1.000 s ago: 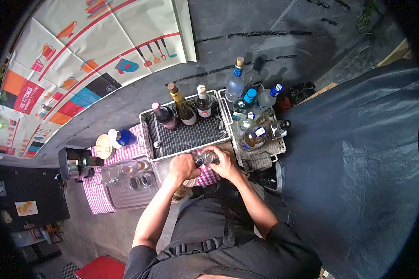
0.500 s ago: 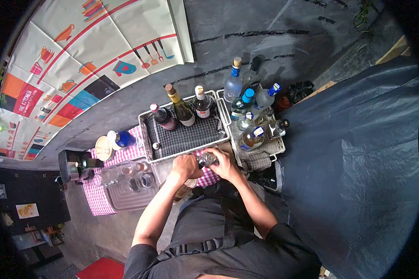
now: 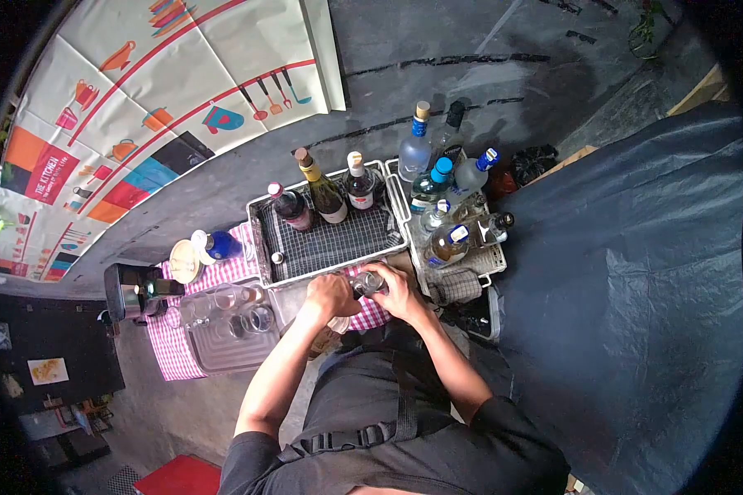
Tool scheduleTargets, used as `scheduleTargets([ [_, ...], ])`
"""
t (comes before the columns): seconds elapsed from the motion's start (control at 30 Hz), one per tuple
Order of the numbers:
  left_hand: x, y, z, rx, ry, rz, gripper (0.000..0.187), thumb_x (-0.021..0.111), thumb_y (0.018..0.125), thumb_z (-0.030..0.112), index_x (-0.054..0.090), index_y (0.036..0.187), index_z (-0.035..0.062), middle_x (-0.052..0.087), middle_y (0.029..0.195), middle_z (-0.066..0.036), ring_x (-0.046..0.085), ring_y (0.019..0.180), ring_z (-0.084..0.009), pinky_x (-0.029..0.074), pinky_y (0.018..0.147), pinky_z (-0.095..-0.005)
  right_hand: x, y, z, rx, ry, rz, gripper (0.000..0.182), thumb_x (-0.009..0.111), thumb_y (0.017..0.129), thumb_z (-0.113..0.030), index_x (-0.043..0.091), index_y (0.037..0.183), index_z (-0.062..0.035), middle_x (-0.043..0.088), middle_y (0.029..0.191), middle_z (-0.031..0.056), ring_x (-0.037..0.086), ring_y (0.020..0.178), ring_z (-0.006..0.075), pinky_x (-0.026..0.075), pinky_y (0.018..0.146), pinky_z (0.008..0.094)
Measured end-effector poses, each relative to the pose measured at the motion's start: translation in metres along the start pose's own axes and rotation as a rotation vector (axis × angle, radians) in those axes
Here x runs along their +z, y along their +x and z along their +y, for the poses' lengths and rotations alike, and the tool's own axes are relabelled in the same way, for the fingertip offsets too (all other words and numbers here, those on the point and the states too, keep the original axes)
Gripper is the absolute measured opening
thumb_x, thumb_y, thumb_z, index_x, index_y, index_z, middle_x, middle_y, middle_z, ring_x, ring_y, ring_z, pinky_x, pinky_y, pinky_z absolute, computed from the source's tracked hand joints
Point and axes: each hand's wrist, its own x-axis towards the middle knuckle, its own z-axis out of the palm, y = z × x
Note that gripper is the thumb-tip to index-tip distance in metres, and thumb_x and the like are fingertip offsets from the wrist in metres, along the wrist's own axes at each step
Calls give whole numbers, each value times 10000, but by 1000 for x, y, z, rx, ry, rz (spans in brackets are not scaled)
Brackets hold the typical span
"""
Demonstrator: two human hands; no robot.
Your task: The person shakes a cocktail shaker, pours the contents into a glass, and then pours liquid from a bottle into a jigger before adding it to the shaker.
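Grasping a clear glass (image 3: 368, 283) — left hand (image 3: 331, 297) clenched at it, right hand (image 3: 398, 294) curled around.

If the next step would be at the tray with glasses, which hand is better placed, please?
Left, I think. The left hand is nearer to the tray, on the same side; the right hand is farther away. Both hands meet at a glass, so the left should probably come free first.
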Motion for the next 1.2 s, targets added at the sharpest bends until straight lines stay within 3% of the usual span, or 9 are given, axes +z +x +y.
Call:
scheduleTargets([
  [0.47, -2, -2, 4, -2, 13, -28, 478, 621, 718, 355, 736, 995, -18, 742, 997, -215, 734, 972, -299, 580, 864, -388, 0, -2, 4, 30, 2, 19, 514, 675, 699, 42, 613, 1205, -24, 688, 1150, 165, 668, 1095, 320, 521, 950, 389],
  [0.67, -2, -4, 4, -29, -53, -2, 481, 676, 693, 371, 726, 965, -22, 733, 970, -232, 726, 953, -332, 575, 856, -410, 0, -3, 2, 49, 14, 16, 507, 678, 694, 44, 616, 1193, -26, 692, 1136, 163, 674, 1080, 318, 525, 940, 386],
  [0.77, -4, -4, 4, -32, -46, -41, 469, 645, 699, 356, 746, 979, -8, 740, 1008, -221, 731, 997, -299, 576, 882, -370, 0, -3, 3, 45, 0, 17, 505, 678, 696, 45, 614, 1192, -27, 691, 1135, 164, 675, 1077, 317, 526, 936, 387],
  [0.83, -2, -1, 2, -11, -35, -59, 516, 664, 712, 382, 710, 1017, -31, 733, 986, -231, 724, 964, -340, 574, 865, -411, 2, -3, 6, 6, 5, 29, 501, 676, 696, 47, 613, 1187, -29, 691, 1127, 165, 675, 1076, 317, 527, 931, 387],
  [1.13, 10, 1, -3, 16, -21, 49, 511, 663, 705, 389, 712, 1002, -24, 729, 982, -243, 726, 953, -348, 576, 861, -419, 2, -3, 5, 36, 14, 22, 481, 681, 708, 44, 614, 1178, -30, 697, 1114, 148, 683, 1054, 301, 528, 920, 376],
  [1.2, 0, -1, 2, 3, -3, -5, 510, 643, 715, 377, 721, 1022, -23, 733, 1000, -233, 727, 971, -328, 578, 865, -405, 3, -3, 6, 35, 19, 24, 481, 692, 709, 38, 615, 1179, -31, 697, 1112, 147, 683, 1055, 299, 529, 916, 374],
])
